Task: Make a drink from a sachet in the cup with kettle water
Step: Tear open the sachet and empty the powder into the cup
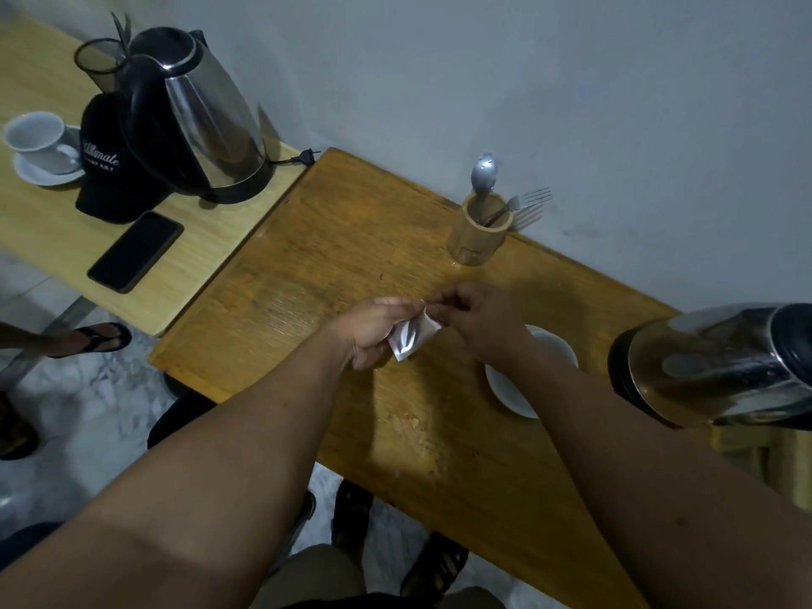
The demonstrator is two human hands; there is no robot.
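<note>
A small silvery sachet [413, 338] is held above the brown wooden table [334, 257]. My left hand [373, 329] grips its lower part, and my right hand [479, 320] pinches its top corner. Under my right wrist sits a white cup on a white saucer [512, 391], mostly hidden by the arm. A steel kettle [720, 367] with a black lid stands at the table's right edge, close to the saucer.
A wooden holder [479, 230] with a spoon and forks stands by the wall. On the lighter table at left are a second kettle [197, 120], a black cap [110, 169], a phone [136, 250] and another cup on a saucer [39, 142]. Someone's sandalled foot [94, 338] is on the floor.
</note>
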